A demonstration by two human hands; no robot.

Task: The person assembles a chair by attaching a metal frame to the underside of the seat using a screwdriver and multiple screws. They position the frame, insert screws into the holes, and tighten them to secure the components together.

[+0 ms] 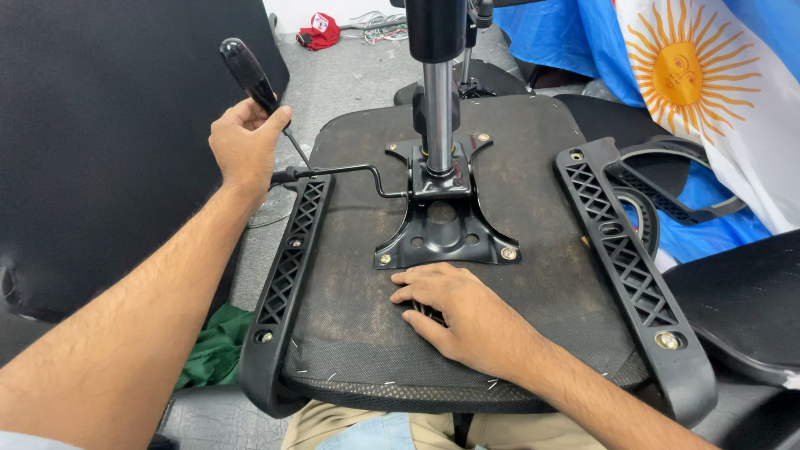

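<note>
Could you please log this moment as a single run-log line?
left hand: grips screwdriver at armrest bracket | right hand: flat on seat underside | mounting plate: bolted

Black-handled screwdriver [254, 83] tilted, tip down; upturned black chair seat [467, 308] beneath

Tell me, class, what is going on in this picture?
A person has an upturned office chair seat resting across their lap. The left hand grips a black-handled screwdriver, its tip by the left armrest bracket. The right hand lies flat on the seat's underside, just below the black metal mounting plate. The gas cylinder stands up from that plate. Another armrest bracket sits on the right.
</note>
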